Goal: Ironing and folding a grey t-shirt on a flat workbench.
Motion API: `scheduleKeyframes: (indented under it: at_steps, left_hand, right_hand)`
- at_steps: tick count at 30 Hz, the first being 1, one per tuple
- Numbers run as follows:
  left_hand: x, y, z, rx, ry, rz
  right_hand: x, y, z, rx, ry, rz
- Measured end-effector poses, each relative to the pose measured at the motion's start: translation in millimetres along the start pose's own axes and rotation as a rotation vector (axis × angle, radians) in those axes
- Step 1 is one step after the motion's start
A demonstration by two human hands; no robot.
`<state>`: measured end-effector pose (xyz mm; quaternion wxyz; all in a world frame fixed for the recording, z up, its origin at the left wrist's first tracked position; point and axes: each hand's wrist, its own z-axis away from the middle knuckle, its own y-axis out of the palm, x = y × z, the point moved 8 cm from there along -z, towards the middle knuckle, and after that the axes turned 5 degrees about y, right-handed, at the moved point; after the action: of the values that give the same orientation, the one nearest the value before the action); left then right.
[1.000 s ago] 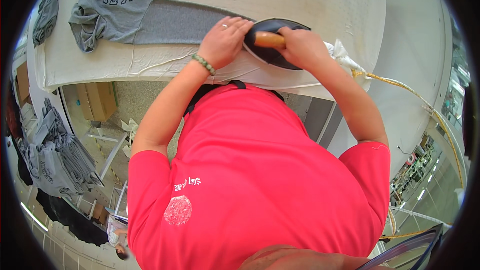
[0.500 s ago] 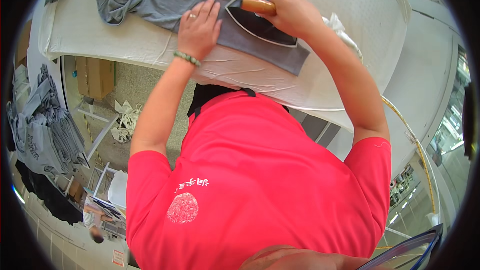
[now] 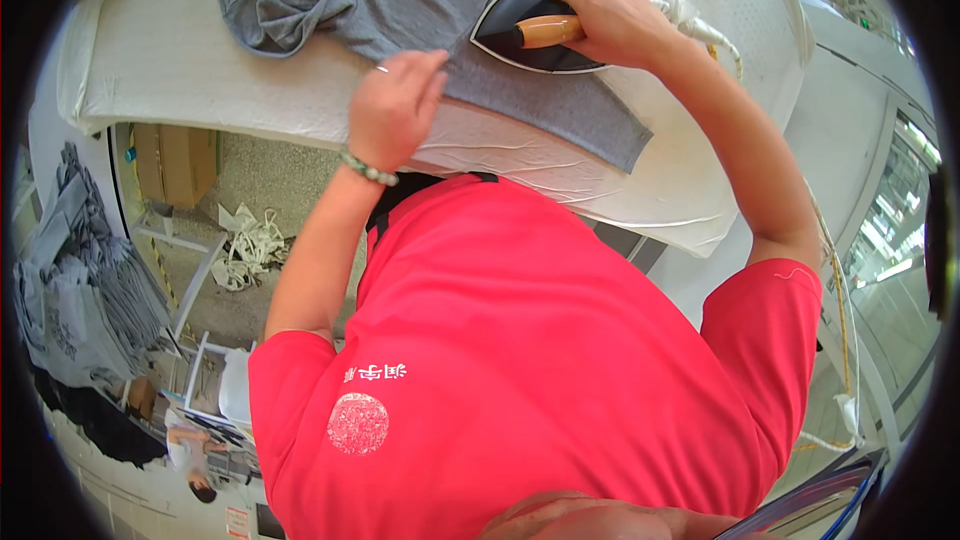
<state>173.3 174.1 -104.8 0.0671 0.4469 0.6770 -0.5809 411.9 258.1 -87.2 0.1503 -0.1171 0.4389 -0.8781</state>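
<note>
My right hand (image 3: 625, 25) is closed round the wooden handle of a black, pointed iron (image 3: 530, 2). The iron lies over the upper edge of a grey garment sleeve (image 3: 570, 105), partly on the white board. From the sleeve, the garment's body (image 3: 390, 15), with dark outlined lettering, spreads to the upper left in loose folds. My left hand (image 3: 395, 105), slightly blurred, is by the sleeve's near edge left of the iron. Its fingers are stretched out and it holds nothing; whether the fingertips touch the cloth I cannot tell.
The cloth-covered board (image 3: 160, 70) spans the top. A cloth-wrapped hose (image 3: 690, 15) trails behind the iron. Grey garments (image 3: 85, 270) hang in a stack at the left. Under the board are a cardboard box (image 3: 175, 162) and white straps (image 3: 248, 245). A seated person (image 3: 190, 450) is at lower left.
My right hand has moved the iron right and turned it, its handle now angled differently. My left hand has come off its flat position on the sleeve. The garment has shifted right on the board.
</note>
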Motion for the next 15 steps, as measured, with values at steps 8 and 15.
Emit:
scheduleKeyframes:
  at_steps: [8,15]
  left_hand:
    - [154,-49,48,-0.32,-0.889,0.677]
    - [144,-66,52,-0.65,-1.134,0.735]
  right_hand:
    - [17,25,21,-0.033,0.222,-0.308]
    - [119,24,26,0.074,0.124,-0.471]
